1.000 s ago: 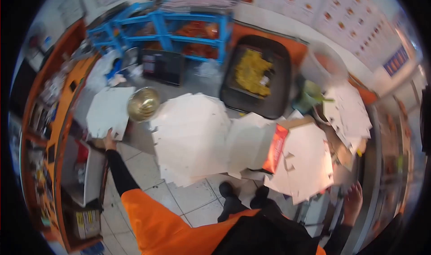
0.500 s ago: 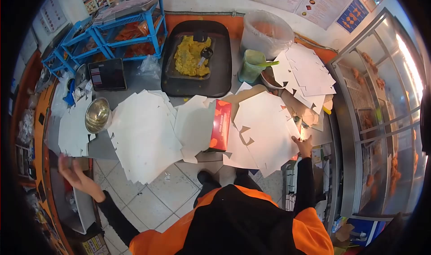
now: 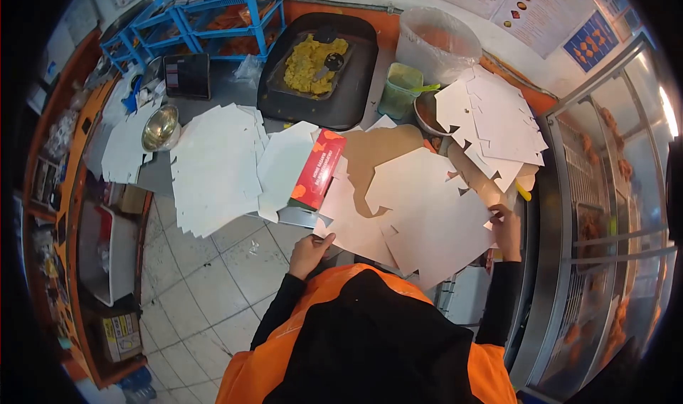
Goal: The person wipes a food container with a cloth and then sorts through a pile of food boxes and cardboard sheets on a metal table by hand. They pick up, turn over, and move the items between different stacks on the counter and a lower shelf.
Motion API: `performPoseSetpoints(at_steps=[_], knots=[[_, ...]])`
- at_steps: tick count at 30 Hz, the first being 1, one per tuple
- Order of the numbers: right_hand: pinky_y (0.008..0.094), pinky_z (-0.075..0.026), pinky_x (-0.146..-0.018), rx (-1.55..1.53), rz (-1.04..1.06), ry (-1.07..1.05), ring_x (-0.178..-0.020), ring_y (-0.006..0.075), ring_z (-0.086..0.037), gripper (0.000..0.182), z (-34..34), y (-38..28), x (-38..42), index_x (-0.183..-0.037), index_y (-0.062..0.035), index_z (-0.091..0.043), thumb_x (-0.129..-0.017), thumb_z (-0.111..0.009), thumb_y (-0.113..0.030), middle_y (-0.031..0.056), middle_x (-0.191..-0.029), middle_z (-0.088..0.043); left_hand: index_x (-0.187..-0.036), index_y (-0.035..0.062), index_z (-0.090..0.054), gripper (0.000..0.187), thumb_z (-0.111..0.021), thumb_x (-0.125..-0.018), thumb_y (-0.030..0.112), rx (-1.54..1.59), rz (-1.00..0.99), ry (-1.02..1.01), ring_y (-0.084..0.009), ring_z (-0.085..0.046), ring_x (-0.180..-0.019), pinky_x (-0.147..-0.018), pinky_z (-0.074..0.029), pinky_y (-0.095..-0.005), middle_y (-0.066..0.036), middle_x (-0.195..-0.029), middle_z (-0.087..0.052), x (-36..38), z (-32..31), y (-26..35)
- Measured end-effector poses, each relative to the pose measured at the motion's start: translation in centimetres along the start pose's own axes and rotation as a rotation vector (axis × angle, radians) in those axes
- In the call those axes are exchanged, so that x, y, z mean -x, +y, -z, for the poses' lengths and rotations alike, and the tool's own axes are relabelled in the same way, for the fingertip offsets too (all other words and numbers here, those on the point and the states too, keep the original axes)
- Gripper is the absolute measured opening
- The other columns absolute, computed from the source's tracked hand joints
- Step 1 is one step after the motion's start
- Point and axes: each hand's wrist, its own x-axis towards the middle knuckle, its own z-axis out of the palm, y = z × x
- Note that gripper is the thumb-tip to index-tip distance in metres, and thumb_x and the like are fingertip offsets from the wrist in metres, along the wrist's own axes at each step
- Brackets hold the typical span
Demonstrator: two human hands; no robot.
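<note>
Flat, die-cut white cardboard box blanks (image 3: pixel 434 212) lie overlapping at the counter's front edge before me. My left hand (image 3: pixel 311 254) is closed on their left front corner, thumb on top. At their right edge, the fingers of my right hand (image 3: pixel 506 232) are bent and pinch the cardboard. A partly formed carton with a red printed side (image 3: pixel 320 169) stands just beyond my left hand. Further left lies another stack of white blanks (image 3: pixel 213 169). A brown cardboard piece (image 3: pixel 377 151) shows behind the blanks between my hands.
A black tray (image 3: pixel 363 55) with yellow food stands at the back. Beside it are a green container (image 3: pixel 400 91), a plastic-lined bucket (image 3: pixel 437 41) and more blanks (image 3: pixel 498 119). A metal bowl (image 3: pixel 161 128) and blue racks (image 3: pixel 228 19) are left; a glass display cabinet (image 3: pixel 597 212) flanks the right.
My left hand has come from the far left to the blanks' left corner. My right hand has moved slightly along their right edge. The red-sided carton is now tilted, and the view has shifted.
</note>
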Motion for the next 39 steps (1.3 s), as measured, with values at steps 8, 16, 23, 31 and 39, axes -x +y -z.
performPoseSetpoints(at_steps=[8, 16, 23, 31, 39], knots=[[0.0210, -0.039, -0.071, -0.770, 0.391, 0.341, -0.077, 0.0082, -0.051, 0.006, 9.4, 3.5, -4.6, -0.079, 0.0002, -0.059, -0.079, -0.054, 0.003, 0.0025, -0.083, -0.058, -0.111, -0.0003, -0.051, 0.046, -0.067, -0.079, 0.029, 0.707, -0.028, 0.188, -0.0138, -0.062, -0.081, -0.062, -0.048, -0.0246, -0.009, -0.097, -0.061, 0.8, -6.1, 0.2], [0.0275, -0.051, -0.074, -1.069, 0.236, 0.760, -0.084, 0.0147, -0.059, 0.016, 7.7, 10.2, -12.1, -0.100, 0.0027, -0.060, -0.087, -0.052, -0.003, 0.0079, -0.093, -0.060, -0.125, 0.0035, -0.035, 0.047, -0.054, -0.087, 0.023, 0.878, -0.274, 0.205, -0.0186, -0.053, -0.106, -0.083, -0.047, -0.0370, -0.008, -0.116, -0.052, 4.0, -10.4, 2.5], [0.0299, -0.048, -0.085, -1.154, 0.174, 0.178, -0.099, 0.0192, -0.058, 0.031, 8.3, 8.9, -10.2, -0.111, 0.0074, -0.055, -0.089, -0.050, -0.014, 0.0146, -0.114, -0.056, -0.112, 0.0029, -0.042, 0.027, -0.048, -0.087, 0.006, 1.325, -0.327, -0.312, -0.0214, -0.053, -0.100, -0.093, -0.046, -0.0432, -0.009, -0.108, -0.051, 5.3, -11.3, 15.6], [0.0301, -0.049, -0.084, -0.412, 0.710, -0.106, -0.101, 0.0235, -0.057, 0.055, 10.5, -1.0, -7.5, -0.120, -0.0007, -0.052, -0.067, -0.068, 0.000, 0.0121, -0.130, -0.045, -0.099, -0.0108, -0.040, 0.022, -0.050, -0.081, -0.004, 1.447, -0.358, -0.579, -0.0302, -0.053, -0.097, -0.093, -0.049, -0.0411, -0.013, -0.103, -0.037, 2.4, -10.1, 29.8], [0.0280, -0.050, -0.062, -0.256, 0.782, 0.053, -0.068, 0.0201, -0.063, 0.018, 5.3, -0.3, -11.3, -0.096, 0.0014, -0.063, -0.079, -0.057, -0.001, 0.0132, -0.080, -0.066, -0.105, 0.0001, -0.044, 0.021, -0.042, -0.085, 0.005, 0.956, -0.413, -0.422, -0.0220, -0.054, -0.100, -0.092, -0.047, -0.0413, -0.008, -0.107, -0.049, 4.9, -7.5, 24.6]])
